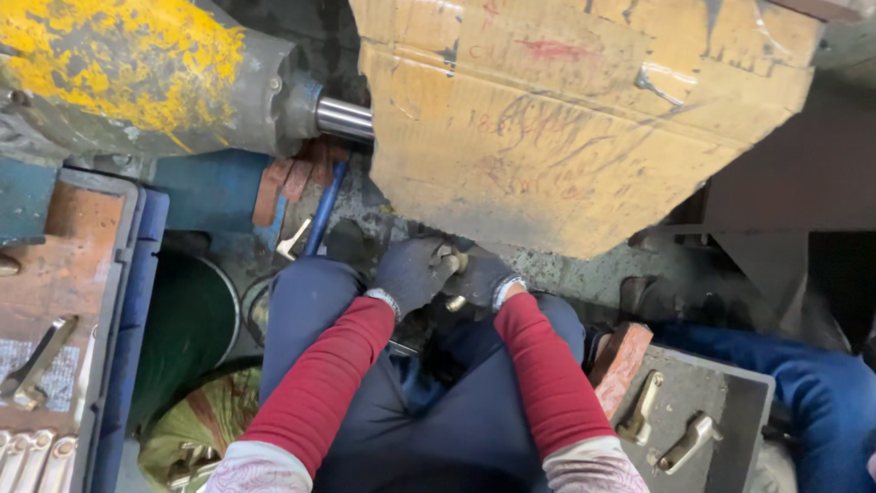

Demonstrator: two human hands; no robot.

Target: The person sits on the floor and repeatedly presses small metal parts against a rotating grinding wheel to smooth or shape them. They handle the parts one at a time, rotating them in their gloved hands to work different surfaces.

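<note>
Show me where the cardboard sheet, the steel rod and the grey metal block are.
cardboard sheet (566,119): head view, middle of its face.
steel rod (345,117): head view, its shiny shaft.
grey metal block (730,402): head view, bare top surface.

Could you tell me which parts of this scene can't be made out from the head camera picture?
- Small brass part, head view: mostly covered by the gloved left hand and right hand, so its shape is unclear.
- Steel rod: its far end is hidden behind the cardboard sheet.
- Person in blue: cut off by the right edge.
</note>
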